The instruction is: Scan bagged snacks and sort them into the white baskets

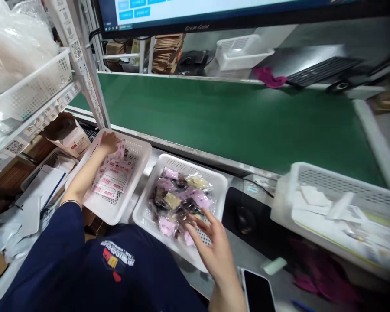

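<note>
My left hand point(109, 143) reaches to the far end of a white plastic basket point(142, 152) on the left. It touches or hovers just above pink-and-white printed cards point(112, 177); its fingers bend downward and the tips are hidden. In front of me a second white basket point(219, 182) contains several small clear packets point(173, 201) with pink, beige and dark contents. My right hand point(212, 242) is over this basket's near right part, thumb and fingers apart, close to the packets. Nothing shows in its grasp.
A green conveyor belt point(234, 119) runs behind the baskets, under a monitor point(201, 21). To the right are a mouse point(245, 219), a phone point(258, 291) and a white bin point(287, 197) with papers. A shelf post point(81, 60) stands at left.
</note>
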A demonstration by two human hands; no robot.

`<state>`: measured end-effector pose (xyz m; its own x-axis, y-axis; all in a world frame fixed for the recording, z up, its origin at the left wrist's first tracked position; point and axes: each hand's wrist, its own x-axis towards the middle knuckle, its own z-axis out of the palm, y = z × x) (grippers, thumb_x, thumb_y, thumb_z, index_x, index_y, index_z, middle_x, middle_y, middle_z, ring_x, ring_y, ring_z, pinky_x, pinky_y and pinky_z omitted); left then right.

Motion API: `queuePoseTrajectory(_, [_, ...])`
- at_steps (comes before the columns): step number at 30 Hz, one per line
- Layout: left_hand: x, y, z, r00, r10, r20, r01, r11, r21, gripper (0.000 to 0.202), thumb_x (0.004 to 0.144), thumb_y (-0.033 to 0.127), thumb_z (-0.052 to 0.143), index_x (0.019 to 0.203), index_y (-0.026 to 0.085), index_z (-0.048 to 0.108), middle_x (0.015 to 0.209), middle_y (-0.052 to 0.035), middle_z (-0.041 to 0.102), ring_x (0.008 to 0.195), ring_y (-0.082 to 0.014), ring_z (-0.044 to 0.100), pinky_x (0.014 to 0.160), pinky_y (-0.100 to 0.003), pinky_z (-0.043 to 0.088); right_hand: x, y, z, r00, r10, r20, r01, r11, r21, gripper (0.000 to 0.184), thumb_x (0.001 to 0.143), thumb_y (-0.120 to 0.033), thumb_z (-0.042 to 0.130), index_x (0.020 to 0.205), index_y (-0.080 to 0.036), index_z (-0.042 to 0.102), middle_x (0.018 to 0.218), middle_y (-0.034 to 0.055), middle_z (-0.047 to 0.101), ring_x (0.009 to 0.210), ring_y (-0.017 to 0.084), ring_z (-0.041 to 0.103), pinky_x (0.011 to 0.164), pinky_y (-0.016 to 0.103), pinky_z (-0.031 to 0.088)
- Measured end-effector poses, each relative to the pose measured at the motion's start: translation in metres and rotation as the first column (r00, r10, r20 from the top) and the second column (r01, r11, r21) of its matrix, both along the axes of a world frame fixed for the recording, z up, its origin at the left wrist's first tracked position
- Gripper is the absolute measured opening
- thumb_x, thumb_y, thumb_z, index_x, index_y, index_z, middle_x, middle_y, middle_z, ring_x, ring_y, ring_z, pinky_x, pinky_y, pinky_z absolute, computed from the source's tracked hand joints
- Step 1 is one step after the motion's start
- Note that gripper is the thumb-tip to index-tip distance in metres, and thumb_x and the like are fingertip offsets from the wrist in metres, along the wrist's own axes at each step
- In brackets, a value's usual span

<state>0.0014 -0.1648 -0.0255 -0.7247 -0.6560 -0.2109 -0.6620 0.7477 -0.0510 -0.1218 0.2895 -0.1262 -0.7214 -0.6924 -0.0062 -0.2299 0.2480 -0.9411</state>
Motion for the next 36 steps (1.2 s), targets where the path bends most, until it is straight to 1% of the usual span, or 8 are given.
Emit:
queuePoseTrajectory(2, [0.013, 0.004, 0.005, 0.998, -0.030, 0.058, 0.026, 0.997, 0.075, 0.018, 0.088, 0.013, 0.065, 0.102, 0.010, 0.076, 0.113, -0.0192, 0.073, 0.111, -0.0352, 0.067, 0.106, -0.046, 0.048, 0.000, 0.015, -0.011, 0.994, -0.093, 0.055, 0.091, 0.995, 0.036, 0.079, 0.087, -0.067, 0.074, 0.151, -0.026, 0.053, 0.148, 0.0187, 0.060, 0.120, 0.036, 0.073, 0.105, 0.054, 0.061])
queuePoseTrajectory(5, [0.057, 0.026, 0.005, 0.983, -0.162, 0.087, 0.130, 0.946, 0.296, 0.005, 0.082, 0.018, 0.072, 0.087, 0.017, 0.074, 0.087, -0.0055, 0.072, 0.083, -0.0224, 0.066, 0.077, -0.029, 0.047, 0.000, 0.041, -0.037, 0.955, -0.225, 0.191, 0.207, 0.972, 0.112, 0.088, 0.078, -0.075, 0.077, 0.147, -0.023, 0.057, 0.146, 0.0208, 0.063, 0.120, 0.040, 0.073, 0.105, 0.059, 0.059])
queuePoseTrajectory(9, [0.102, 0.040, -0.002, 0.978, -0.176, -0.112, 0.206, 0.729, 0.653, 0.017, 0.084, 0.034, 0.073, 0.092, 0.018, 0.073, 0.088, -0.0017, 0.072, 0.081, -0.0192, 0.064, 0.073, -0.025, 0.044, -0.005, 0.054, -0.056, 0.882, -0.310, 0.356, 0.268, 0.950, 0.162, 0.097, 0.067, -0.077, 0.083, 0.142, -0.020, 0.060, 0.124, 0.0206, 0.074, 0.117, 0.043, 0.073, 0.108, 0.061, 0.057])
queuePoseTrajectory(14, [0.059, 0.021, -0.041, 0.928, 0.191, -0.319, -0.088, 0.947, 0.310, 0.022, 0.089, 0.027, 0.071, 0.107, 0.014, 0.073, 0.117, -0.0123, 0.072, 0.112, -0.0257, 0.065, 0.101, -0.033, 0.048, -0.009, 0.016, -0.035, 0.917, -0.264, 0.300, 0.228, 0.962, 0.149, 0.093, 0.071, -0.076, 0.081, 0.143, -0.021, 0.059, 0.124, 0.0203, 0.073, 0.118, 0.042, 0.072, 0.103, 0.062, 0.059])
queuePoseTrajectory(19, [-0.011, 0.027, -0.085, 0.923, 0.227, -0.310, -0.169, 0.964, 0.205, 0.016, 0.097, 0.026, 0.066, 0.102, 0.012, 0.073, 0.118, -0.0155, 0.070, 0.119, -0.0277, 0.062, 0.110, -0.038, 0.044, 0.002, -0.023, -0.006, 0.991, -0.087, 0.100, 0.091, 0.995, -0.031, 0.073, 0.086, -0.062, 0.076, 0.146, -0.025, 0.058, 0.139, 0.0178, 0.064, 0.116, 0.034, 0.074, 0.103, 0.055, 0.060])
queuePoseTrajectory(23, [-0.021, 0.036, -0.101, 0.919, 0.245, -0.310, -0.188, 0.961, 0.204, 0.012, 0.096, 0.022, 0.064, 0.100, 0.014, 0.072, 0.114, -0.0135, 0.070, 0.117, -0.0274, 0.062, 0.107, -0.038, 0.046, 0.009, -0.013, -0.011, 0.994, -0.049, 0.102, 0.052, 0.998, -0.027, 0.069, 0.088, -0.057, 0.077, 0.146, -0.026, 0.057, 0.147, 0.0169, 0.061, 0.115, 0.032, 0.075, 0.108, 0.054, 0.058])
queuePoseTrajectory(29, [-0.006, 0.032, -0.101, 0.871, 0.334, -0.361, -0.281, 0.940, 0.192, 0.009, 0.092, 0.023, 0.071, 0.088, 0.016, 0.068, 0.113, -0.0171, 0.068, 0.124, -0.0341, 0.057, 0.109, -0.046, 0.044, 0.010, 0.024, -0.042, 0.917, -0.236, 0.322, 0.193, 0.968, 0.159, 0.089, 0.073, -0.075, 0.080, 0.141, -0.020, 0.061, 0.135, 0.0213, 0.070, 0.117, 0.041, 0.073, 0.101, 0.058, 0.059])
queuePoseTrajectory(36, [-0.020, 0.098, -0.053, 0.633, 0.155, -0.759, -0.073, 0.987, 0.140, 0.021, 0.098, 0.032, 0.069, 0.085, 0.019, 0.060, 0.108, -0.0103, 0.064, 0.107, -0.0227, 0.063, 0.097, -0.033, 0.051, 0.000, 0.017, -0.036, 0.889, -0.331, 0.317, 0.288, 0.942, 0.174, 0.099, 0.067, -0.077, 0.080, 0.143, -0.018, 0.060, 0.121, 0.0189, 0.076, 0.118, 0.039, 0.072, 0.100, 0.052, 0.057])
